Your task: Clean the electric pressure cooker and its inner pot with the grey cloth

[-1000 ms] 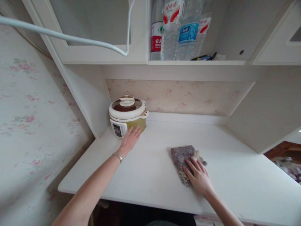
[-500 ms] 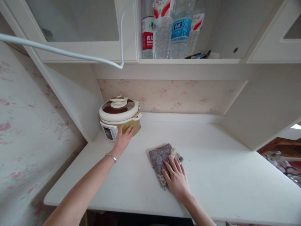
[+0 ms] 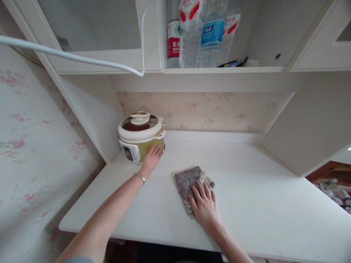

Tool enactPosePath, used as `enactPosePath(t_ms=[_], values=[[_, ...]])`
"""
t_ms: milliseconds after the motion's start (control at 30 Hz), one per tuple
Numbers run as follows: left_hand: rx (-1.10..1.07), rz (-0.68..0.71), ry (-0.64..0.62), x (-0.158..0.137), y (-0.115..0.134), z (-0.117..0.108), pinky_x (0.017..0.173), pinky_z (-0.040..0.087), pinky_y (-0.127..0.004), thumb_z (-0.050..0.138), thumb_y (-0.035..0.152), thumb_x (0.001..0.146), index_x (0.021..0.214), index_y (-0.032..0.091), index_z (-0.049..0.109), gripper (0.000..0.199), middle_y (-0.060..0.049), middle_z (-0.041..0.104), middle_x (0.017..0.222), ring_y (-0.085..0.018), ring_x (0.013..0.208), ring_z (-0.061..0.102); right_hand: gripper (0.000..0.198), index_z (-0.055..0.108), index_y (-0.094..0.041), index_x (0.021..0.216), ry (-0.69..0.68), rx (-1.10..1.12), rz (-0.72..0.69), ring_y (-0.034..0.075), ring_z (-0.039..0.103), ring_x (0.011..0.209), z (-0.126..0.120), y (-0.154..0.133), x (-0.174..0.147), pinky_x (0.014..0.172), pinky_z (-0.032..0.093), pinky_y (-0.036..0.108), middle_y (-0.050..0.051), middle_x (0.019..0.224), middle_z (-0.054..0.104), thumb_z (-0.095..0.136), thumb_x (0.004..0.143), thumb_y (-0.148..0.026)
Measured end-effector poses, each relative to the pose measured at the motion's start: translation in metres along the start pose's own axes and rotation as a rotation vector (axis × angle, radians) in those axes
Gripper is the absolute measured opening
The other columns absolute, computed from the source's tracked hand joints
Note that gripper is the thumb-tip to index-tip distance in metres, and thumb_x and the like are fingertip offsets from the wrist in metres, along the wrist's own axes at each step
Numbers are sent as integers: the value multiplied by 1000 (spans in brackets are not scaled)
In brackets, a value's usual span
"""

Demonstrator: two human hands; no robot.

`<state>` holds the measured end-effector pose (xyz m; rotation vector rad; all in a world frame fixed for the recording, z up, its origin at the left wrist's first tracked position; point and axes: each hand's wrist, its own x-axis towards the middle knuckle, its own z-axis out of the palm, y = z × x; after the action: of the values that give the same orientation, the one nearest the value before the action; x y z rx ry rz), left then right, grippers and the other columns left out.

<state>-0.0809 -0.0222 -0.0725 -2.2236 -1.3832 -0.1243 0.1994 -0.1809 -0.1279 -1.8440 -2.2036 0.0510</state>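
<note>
An electric pressure cooker (image 3: pixel 142 131) with a cream lid, a brown top and a greenish body stands in the back left corner of the counter. My left hand (image 3: pixel 152 157), a silver bracelet at its wrist, reaches the right part of the cooker's front. Its fingers are extended close together against the body, not wrapped around it. Under my right hand (image 3: pixel 205 204) lies a folded grey-brown cloth (image 3: pixel 185 181) with a pale patterned edge. That hand rests flat on the cloth, fingers a little spread.
The white counter (image 3: pixel 246 204) has side panels and a low back ledge. Overhead, a shelf (image 3: pixel 225 70) holds several plastic bottles (image 3: pixel 189 44) and small dark items. A white cable (image 3: pixel 104 65) hangs across the upper left. Clutter (image 3: pixel 334 191) shows beyond the right edge.
My left hand has slid right along the cooker's front, its fingers now closer together. My right hand stays on the cloth. The view has shifted slightly.
</note>
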Motion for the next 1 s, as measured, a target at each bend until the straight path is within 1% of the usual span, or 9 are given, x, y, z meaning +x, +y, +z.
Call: enactPosePath(t_ms=[100, 200, 267, 367, 467, 533, 667, 900, 1000], values=[[-19, 65, -8, 13, 0, -9, 119, 17, -45, 36, 8, 88, 120, 23, 65, 46, -7, 61, 130, -18, 133, 43, 54, 49, -29, 139, 5, -3, 1, 32, 21, 143, 1, 0, -1, 113, 18, 54, 3, 153, 32, 29, 95, -53], [-24, 223, 69, 27, -8, -39, 119, 17, -41, 39, 10, 90, 116, 19, 65, 38, -8, 61, 130, -18, 131, 44, 54, 50, -29, 139, 19, 2, -1, 32, 21, 143, 1, 1, -2, 112, 19, 54, 2, 153, 32, 28, 95, -53], [-20, 296, 157, 40, -14, -62, 120, 15, -41, 37, 10, 92, 123, 16, 60, 39, -11, 58, 132, -19, 131, 43, 54, 50, -31, 138, 26, 13, -2, 31, 21, 143, 0, 2, -2, 112, 20, 54, 2, 153, 33, 27, 95, -54], [1, 210, 227, 60, -20, -82, 120, 14, -43, 36, 9, 92, 136, 8, 48, 46, -17, 51, 139, -23, 136, 37, 53, 50, -31, 138, 26, 30, -2, 32, 23, 142, -2, 2, -2, 112, 21, 55, 1, 153, 33, 27, 95, -54], [44, 93, 182, 73, -23, -75, 118, 17, -45, 35, 9, 91, 137, 6, 47, 48, -19, 45, 144, -26, 139, 32, 53, 50, -32, 138, 23, 39, -3, 31, 23, 142, -5, 4, -2, 112, 22, 54, 1, 152, 33, 27, 95, -54], [54, 75, 162, 77, -23, -62, 118, 17, -45, 33, 7, 91, 135, 9, 50, 48, -16, 44, 145, -25, 141, 29, 53, 50, -32, 138, 15, 41, -2, 31, 23, 143, -5, 4, -2, 112, 22, 54, 0, 153, 32, 27, 95, -54], [31, 47, 199, 85, -16, -43, 119, 15, -43, 30, 3, 89, 137, 10, 50, 53, -12, 40, 150, -24, 145, 20, 54, 48, -35, 139, -19, 35, 6, 30, 23, 143, -6, 5, 1, 112, 23, 55, -2, 153, 31, 25, 95, -56], [-63, -130, 174, 125, 10, -31, 120, 11, -41, 24, 0, 85, 143, 2, 39, 60, -15, 37, 151, -21, 147, 13, 55, 47, -35, 139, -46, 27, 11, 30, 22, 143, -5, 5, 5, 112, 22, 57, -3, 154, 28, 22, 95, -57], [-70, -179, 159, 141, 18, -26, 120, 9, -44, 22, -2, 84, 145, 5, 36, 64, -14, 36, 152, -20, 147, 10, 55, 47, -36, 140, -43, 32, 15, 29, 21, 143, -4, 6, 4, 113, 21, 55, -4, 154, 28, 22, 95, -58]])
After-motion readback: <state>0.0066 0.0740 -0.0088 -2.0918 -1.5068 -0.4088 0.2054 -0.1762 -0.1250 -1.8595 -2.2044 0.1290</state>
